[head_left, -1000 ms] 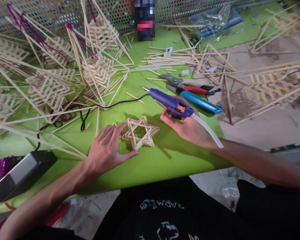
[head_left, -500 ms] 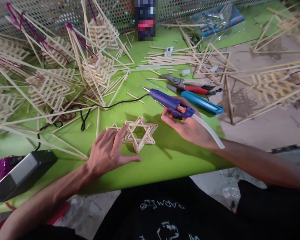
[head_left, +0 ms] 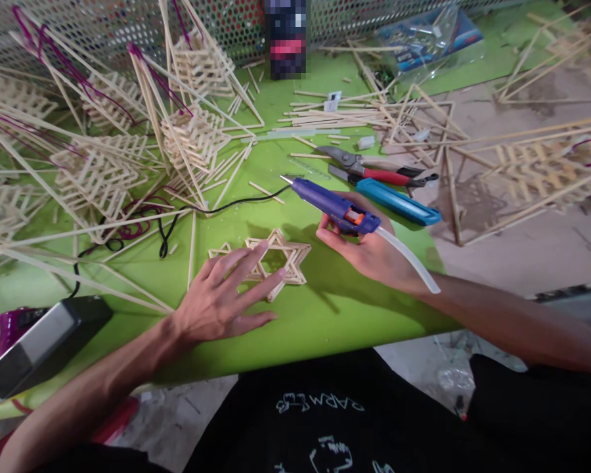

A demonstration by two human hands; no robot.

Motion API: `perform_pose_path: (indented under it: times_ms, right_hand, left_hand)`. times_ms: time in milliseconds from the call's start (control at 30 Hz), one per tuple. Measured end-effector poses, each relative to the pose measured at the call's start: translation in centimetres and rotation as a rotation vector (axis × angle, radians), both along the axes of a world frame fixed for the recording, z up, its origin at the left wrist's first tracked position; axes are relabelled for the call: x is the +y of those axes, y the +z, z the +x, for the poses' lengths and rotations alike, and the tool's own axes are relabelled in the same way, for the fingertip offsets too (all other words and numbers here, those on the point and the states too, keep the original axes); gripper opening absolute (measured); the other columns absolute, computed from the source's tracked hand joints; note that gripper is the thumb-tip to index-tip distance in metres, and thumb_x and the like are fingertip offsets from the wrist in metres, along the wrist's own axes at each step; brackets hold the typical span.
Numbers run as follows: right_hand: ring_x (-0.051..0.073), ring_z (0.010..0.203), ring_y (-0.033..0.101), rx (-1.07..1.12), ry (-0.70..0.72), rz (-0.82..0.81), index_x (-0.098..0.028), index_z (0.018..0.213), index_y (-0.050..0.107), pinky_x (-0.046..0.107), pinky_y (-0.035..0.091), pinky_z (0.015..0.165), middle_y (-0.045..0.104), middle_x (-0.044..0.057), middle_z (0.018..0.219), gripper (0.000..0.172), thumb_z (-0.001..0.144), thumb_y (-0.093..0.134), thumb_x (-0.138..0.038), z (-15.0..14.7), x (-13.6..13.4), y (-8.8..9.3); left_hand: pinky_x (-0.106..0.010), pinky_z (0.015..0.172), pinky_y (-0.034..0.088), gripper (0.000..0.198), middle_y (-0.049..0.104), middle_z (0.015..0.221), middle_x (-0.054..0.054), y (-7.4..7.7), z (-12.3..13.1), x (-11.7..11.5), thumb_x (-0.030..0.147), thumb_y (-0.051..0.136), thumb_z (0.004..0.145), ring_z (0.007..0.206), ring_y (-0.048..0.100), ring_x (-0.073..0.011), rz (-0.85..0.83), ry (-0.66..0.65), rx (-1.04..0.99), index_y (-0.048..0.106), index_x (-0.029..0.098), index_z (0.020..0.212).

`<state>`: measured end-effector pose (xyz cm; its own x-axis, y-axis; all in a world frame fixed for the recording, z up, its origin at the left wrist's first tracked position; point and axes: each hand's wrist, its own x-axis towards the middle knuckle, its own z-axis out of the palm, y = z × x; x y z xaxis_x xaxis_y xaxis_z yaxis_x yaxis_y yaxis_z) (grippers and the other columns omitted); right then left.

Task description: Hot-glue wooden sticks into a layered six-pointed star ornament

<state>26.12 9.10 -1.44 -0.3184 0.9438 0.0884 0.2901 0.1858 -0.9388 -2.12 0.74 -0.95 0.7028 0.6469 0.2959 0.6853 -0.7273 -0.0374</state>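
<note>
My left hand [head_left: 221, 292] is spread with its fingers apart over a six-pointed star of stacked wooden sticks [head_left: 295, 257]. Its fingertips reach across the star's left part; whether they touch the wood I cannot tell. A second, smaller stick piece [head_left: 219, 252] peeks out on the left, mostly covered by that hand. In my right hand [head_left: 369, 253] is a blue hot glue gun [head_left: 320, 200], its nozzle pointing left above the table. A clear glue stick [head_left: 411, 258] curves out of the gun's back end over my wrist.
Pruning shears [head_left: 374, 167] and a blue utility knife [head_left: 398, 202] lie just beyond the glue gun. Stick structures with purple string [head_left: 192, 141] crowd the left. Loose sticks [head_left: 335, 118] are heaped behind. A black cord [head_left: 226, 205] crosses the green tabletop [head_left: 295, 341].
My left hand's fingers have spread and extended rightward over the star. The glue gun in my right hand has shifted very slightly left and down.
</note>
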Motion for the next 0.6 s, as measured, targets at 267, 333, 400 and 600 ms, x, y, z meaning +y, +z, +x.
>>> perform_pose_path:
  times_ms: [267,333,400,600]
  right_hand:
    - [0.019,0.082,0.063,0.017,0.017,-0.038,-0.036,0.125,0.054,0.035,0.056,0.079,0.069,-0.001,0.099,0.046,0.085,0.076,-0.043,0.14,-0.02,-0.14]
    - [0.019,0.081,0.064,0.035,0.004,-0.041,-0.036,0.123,0.055,0.034,0.056,0.077,0.069,-0.001,0.099,0.046,0.083,0.078,-0.045,0.06,-0.05,0.01]
    - [0.019,0.079,0.064,0.025,-0.019,-0.032,-0.033,0.114,0.059,0.033,0.054,0.073,0.069,-0.001,0.094,0.039,0.083,0.077,-0.047,0.04,-0.07,0.31]
    - [0.016,0.07,0.062,-0.076,-0.057,0.023,-0.025,0.091,0.067,0.029,0.049,0.061,0.068,0.001,0.08,0.024,0.088,0.071,-0.049,0.93,0.1,0.78]
  left_hand:
    - [-0.043,0.09,0.052,0.067,0.055,0.149,-0.012,0.18,0.03,0.04,0.058,0.071,0.085,0.123,0.057,-0.0327,-0.05,0.006,-0.031,0.052,0.034,0.145]
    - [-0.043,0.09,0.052,0.065,0.055,0.149,-0.013,0.22,0.1,0.05,0.059,0.069,0.086,0.124,0.057,-0.0323,-0.027,0.002,-0.002,0.053,0.032,0.144]
    - [-0.042,0.09,0.052,0.064,0.056,0.148,-0.013,0.23,0.15,0.06,0.059,0.068,0.087,0.124,0.057,-0.0315,0.0,0.001,0.021,0.054,0.031,0.143]
    - [-0.043,0.087,0.051,0.061,0.058,0.145,-0.016,0.14,0.15,0.19,0.053,0.071,0.087,0.123,0.057,-0.0323,0.038,-0.003,0.033,0.055,0.029,0.141]
